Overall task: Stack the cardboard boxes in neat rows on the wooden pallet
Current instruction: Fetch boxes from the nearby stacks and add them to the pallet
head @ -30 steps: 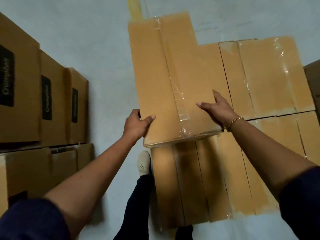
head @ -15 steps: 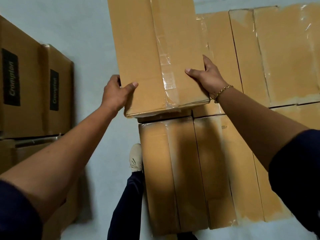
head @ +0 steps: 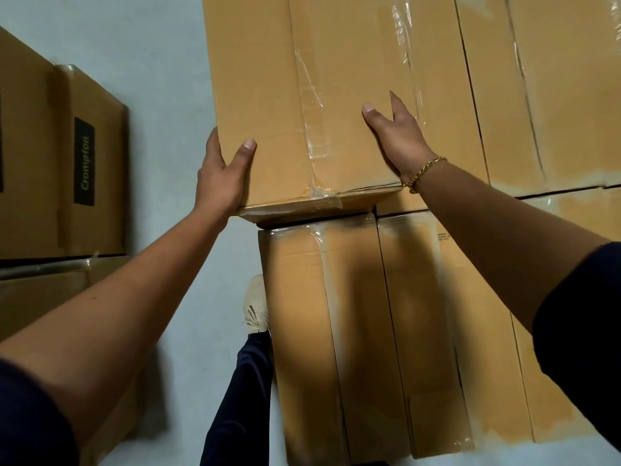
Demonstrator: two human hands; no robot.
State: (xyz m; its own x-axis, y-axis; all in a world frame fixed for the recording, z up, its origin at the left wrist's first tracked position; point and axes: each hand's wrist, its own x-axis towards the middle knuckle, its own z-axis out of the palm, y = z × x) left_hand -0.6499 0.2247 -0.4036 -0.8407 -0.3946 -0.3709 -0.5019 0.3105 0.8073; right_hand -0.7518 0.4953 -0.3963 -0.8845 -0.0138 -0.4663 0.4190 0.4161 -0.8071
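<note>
Left hand (head: 220,176) grips the near left corner of a taped cardboard box (head: 268,95), thumb on top, fingers round its side. Right hand (head: 396,136) holds the box's near right edge, thumb spread over the top. The box rests on the stacked layer, overhanging the near row of boxes (head: 322,331). All are sealed, so their contents are hidden. Labelled cartons (head: 94,163) stand to the left.
</note>
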